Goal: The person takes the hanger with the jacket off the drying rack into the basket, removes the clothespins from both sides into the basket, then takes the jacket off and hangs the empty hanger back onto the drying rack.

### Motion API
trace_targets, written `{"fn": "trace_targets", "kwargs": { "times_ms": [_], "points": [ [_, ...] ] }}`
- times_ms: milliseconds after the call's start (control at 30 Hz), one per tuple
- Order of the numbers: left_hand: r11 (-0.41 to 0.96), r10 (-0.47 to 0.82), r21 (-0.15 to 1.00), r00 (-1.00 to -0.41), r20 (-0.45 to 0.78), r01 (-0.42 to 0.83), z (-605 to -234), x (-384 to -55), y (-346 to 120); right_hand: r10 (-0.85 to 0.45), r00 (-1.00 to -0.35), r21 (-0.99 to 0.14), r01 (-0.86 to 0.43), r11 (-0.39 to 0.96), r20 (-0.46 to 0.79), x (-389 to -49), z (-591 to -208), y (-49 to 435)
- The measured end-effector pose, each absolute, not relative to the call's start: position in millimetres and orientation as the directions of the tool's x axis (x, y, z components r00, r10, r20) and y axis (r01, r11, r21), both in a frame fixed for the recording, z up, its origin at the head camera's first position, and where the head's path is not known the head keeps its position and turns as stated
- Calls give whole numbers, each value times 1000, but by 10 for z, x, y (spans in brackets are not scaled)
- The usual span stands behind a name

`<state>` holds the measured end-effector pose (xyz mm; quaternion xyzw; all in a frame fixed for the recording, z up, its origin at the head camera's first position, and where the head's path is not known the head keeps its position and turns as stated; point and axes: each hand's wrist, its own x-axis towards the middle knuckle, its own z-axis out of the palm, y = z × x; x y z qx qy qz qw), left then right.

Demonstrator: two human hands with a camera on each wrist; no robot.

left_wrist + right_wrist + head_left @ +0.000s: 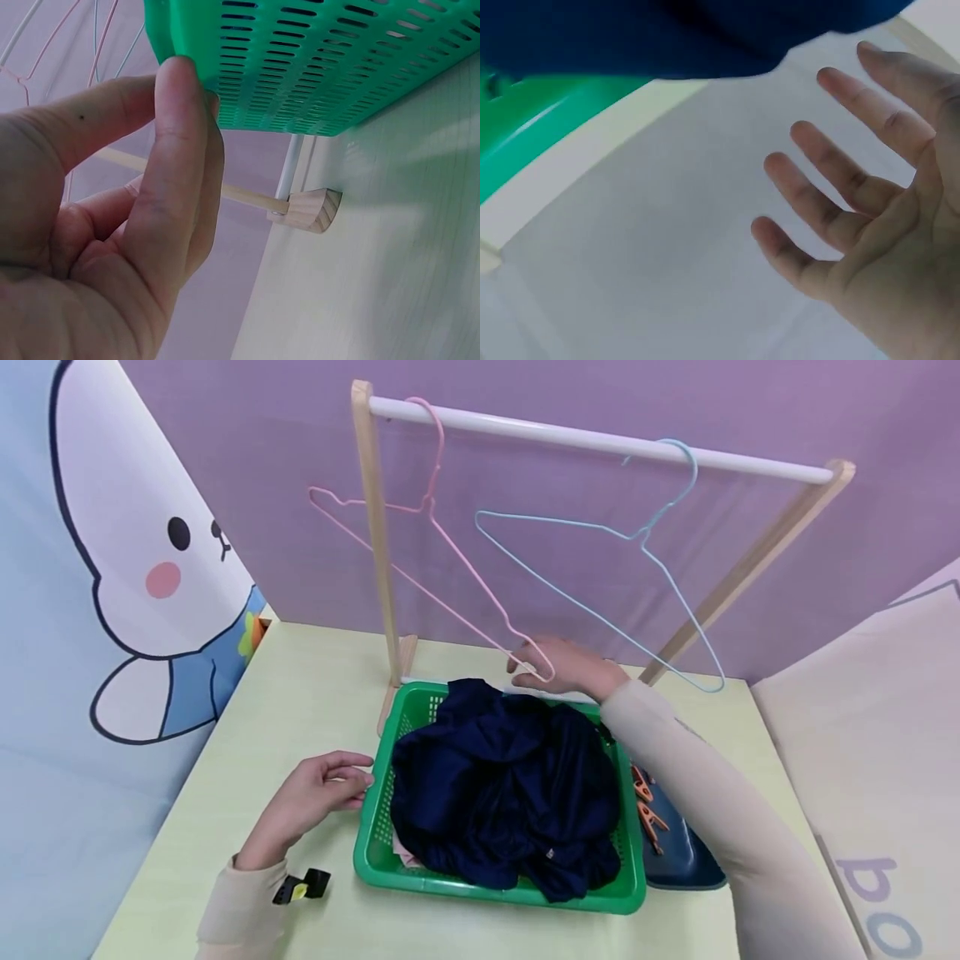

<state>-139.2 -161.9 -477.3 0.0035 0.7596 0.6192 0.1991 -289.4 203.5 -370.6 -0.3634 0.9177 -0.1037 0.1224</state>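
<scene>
A green plastic basket [495,885] holds a heap of dark navy cloth [510,777], with a bit of pale pink fabric [405,852] showing under it at the lower left. My left hand [326,785] is at the basket's left side, fingers loosely bent and fingertips right at the rim, as the left wrist view also shows. Beyond the far rim is my right hand [562,667], overlapped by the lower corner of a pink hanger [480,585]. Its fingers are spread and hold nothing in the right wrist view, near the dark cloth [667,37].
A rack with a white bar [525,431] and wooden posts stands behind the basket. From it hangs a light blue hanger [570,589], right of the pink one. Orange clips [651,818] lie in a dark blue tray [682,860] right of the basket, partly under my right arm.
</scene>
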Motion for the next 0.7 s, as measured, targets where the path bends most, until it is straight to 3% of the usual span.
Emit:
{"fn": "trace_targets", "kwargs": {
  "times_ms": [133,333,433,700],
  "points": [
    [236,244,940,-921,-303,-246,-4766,-1387,-1630,-738,-645,-335,-663,670,-200,-3048,-3740,1771],
    [234,253,938,-916,-312,-255,-4781,-1396,-1606,-787,-574,-281,-735,616,-225,-3127,-3768,1565],
    [237,252,939,-917,-309,-251,-4783,-1399,-1608,-824,-537,-283,-774,567,-182,-3133,-3759,1548],
    [238,254,939,-917,-307,-249,-4765,-1393,-1631,-846,-532,-407,-783,470,46,-3044,-3703,1866]
  ]
}}
